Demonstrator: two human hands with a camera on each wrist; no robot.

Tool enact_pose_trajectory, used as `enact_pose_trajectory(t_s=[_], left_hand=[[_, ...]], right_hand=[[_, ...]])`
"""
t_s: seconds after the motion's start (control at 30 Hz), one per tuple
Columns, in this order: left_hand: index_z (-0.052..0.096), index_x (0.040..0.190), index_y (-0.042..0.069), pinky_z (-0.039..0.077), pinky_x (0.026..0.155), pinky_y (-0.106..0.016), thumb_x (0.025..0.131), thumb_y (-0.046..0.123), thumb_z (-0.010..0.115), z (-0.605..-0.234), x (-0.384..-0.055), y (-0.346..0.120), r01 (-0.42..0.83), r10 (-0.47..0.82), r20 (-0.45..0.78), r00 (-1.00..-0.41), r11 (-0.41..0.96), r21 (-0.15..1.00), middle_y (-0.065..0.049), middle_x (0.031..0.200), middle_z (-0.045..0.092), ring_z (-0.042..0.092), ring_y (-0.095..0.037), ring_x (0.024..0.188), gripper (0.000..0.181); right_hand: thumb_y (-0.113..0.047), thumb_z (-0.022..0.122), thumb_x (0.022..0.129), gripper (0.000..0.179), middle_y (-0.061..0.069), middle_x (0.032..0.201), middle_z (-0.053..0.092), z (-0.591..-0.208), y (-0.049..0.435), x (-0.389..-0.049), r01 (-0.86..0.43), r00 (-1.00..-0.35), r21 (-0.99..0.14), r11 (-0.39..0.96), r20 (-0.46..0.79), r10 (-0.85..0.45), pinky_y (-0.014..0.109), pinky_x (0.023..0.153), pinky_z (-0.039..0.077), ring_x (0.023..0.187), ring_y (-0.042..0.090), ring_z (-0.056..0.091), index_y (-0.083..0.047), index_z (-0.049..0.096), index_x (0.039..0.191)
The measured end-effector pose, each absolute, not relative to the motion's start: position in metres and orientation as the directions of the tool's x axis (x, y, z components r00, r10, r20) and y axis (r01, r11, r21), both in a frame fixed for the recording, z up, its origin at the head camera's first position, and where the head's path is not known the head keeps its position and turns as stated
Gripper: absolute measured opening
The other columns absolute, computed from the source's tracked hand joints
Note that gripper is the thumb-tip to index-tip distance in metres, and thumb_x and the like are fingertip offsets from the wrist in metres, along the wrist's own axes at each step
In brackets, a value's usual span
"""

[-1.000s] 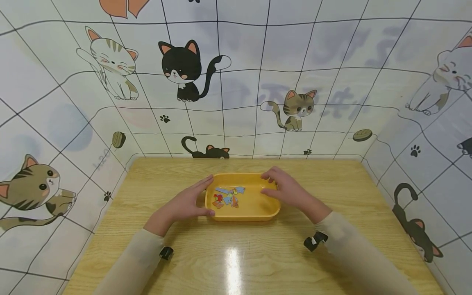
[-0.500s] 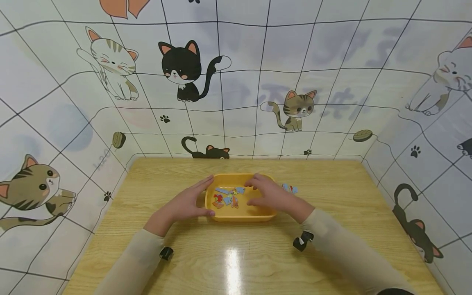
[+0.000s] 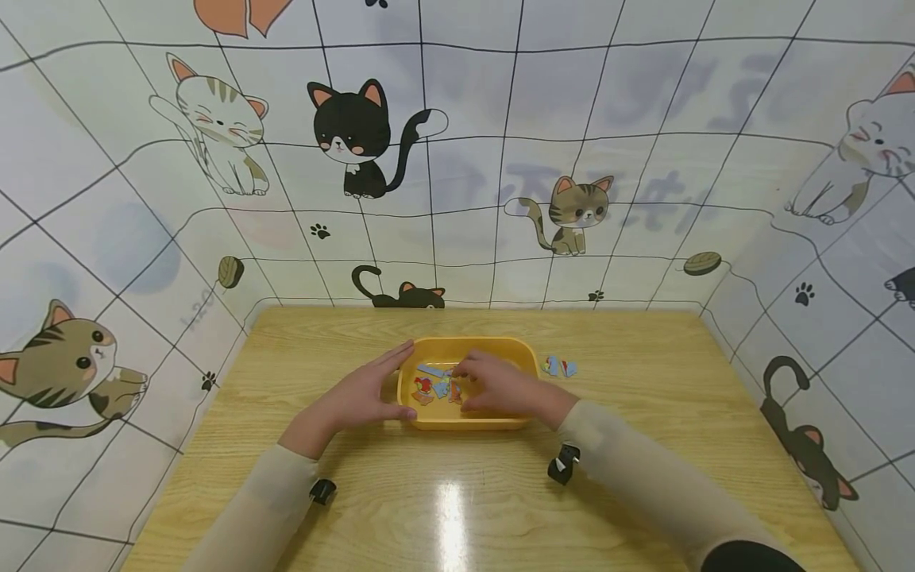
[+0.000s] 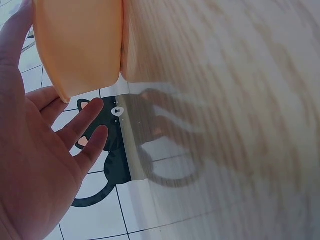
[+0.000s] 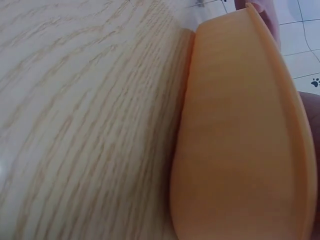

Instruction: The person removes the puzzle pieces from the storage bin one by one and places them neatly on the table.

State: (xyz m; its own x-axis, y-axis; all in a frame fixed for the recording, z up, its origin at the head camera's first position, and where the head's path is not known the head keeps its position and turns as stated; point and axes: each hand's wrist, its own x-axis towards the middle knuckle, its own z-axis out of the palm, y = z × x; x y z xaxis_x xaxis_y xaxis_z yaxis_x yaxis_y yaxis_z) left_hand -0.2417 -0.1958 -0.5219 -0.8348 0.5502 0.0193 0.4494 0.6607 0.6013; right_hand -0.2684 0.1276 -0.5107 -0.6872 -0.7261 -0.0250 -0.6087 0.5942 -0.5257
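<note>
A yellow tray lies on the table, holding several small flat cut-out pieces in blue, red and orange that look like jigsaw puzzle pieces. My left hand rests against the tray's left end, its fingers extended at the far corner and its thumb at the near one. The left wrist view shows those fingers spread, some touching the rim. Over the tray, my right hand reaches in from the right with bent fingers and the thumb apart, right at the pieces. Its fingertips partly cover them. In the right wrist view the tray wall hides most of this hand.
Just right of the tray, more blue, red and yellow puzzle pieces lie on the wooden table. Cat-patterned walls enclose the back and both sides. Each sleeve carries a small black wrist device.
My right hand has moved left across the tray to the pieces, its fingers bending more. The pieces right of the tray have come into view. My left hand stays put.
</note>
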Motion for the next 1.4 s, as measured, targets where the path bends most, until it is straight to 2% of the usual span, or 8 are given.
enact_pose_trajectory(t_s=[0.2,0.33,0.87,1.1,1.4], left_hand=[[0.029,0.177,0.018,0.032,0.13,-0.06,0.087,0.055,0.093,-0.521,-0.242,-0.195,0.445,0.548,0.017,-0.836,0.661,0.604,0.008,0.184,0.02,0.028,-0.029,0.166,0.117],[0.028,0.177,0.018,0.032,0.13,-0.06,0.087,0.054,0.093,-0.521,-0.241,-0.195,0.445,0.547,0.017,-0.837,0.662,0.604,0.008,0.184,0.019,0.027,-0.029,0.166,0.116],[0.028,0.178,0.019,0.032,0.129,-0.06,0.087,0.053,0.093,-0.521,-0.24,-0.195,0.443,0.546,0.02,-0.837,0.657,0.61,0.011,0.184,0.018,0.028,-0.029,0.166,0.117],[0.028,0.178,0.019,0.031,0.13,-0.059,0.087,0.052,0.094,-0.519,-0.239,-0.195,0.439,0.546,0.02,-0.838,0.652,0.618,0.01,0.184,0.018,0.028,-0.028,0.166,0.117],[0.028,0.178,0.019,0.03,0.131,-0.059,0.087,0.049,0.095,-0.518,-0.239,-0.195,0.439,0.543,0.025,-0.84,0.651,0.619,0.012,0.183,0.018,0.027,-0.027,0.166,0.116]], right_hand=[[-0.025,0.092,0.093,0.046,0.002,0.113,0.063,-0.519,0.123,-0.271,-0.615,-0.681,-0.524,0.588,-0.023,-0.732,0.033,0.086,0.052,0.097,0.014,0.056,-0.01,0.075,0.132],[-0.025,0.092,0.093,0.045,0.0,0.113,0.062,-0.52,0.121,-0.271,-0.595,-0.694,-0.531,0.603,-0.039,-0.719,0.033,0.085,0.053,0.096,0.014,0.056,-0.012,0.075,0.133],[-0.023,0.091,0.093,0.043,-0.002,0.118,0.063,-0.525,0.116,-0.281,-0.546,-0.708,-0.571,0.613,-0.076,-0.702,0.034,0.093,0.056,0.103,0.014,0.059,-0.01,0.075,0.13],[-0.022,0.091,0.093,0.042,-0.001,0.117,0.063,-0.526,0.116,-0.284,-0.537,-0.707,-0.576,0.617,-0.092,-0.701,0.035,0.093,0.055,0.102,0.015,0.058,-0.009,0.074,0.129],[-0.023,0.092,0.094,0.046,0.0,0.122,0.065,-0.525,0.119,-0.287,-0.539,-0.696,-0.581,0.61,-0.101,-0.711,0.037,0.099,0.054,0.107,0.016,0.058,-0.008,0.074,0.134]])
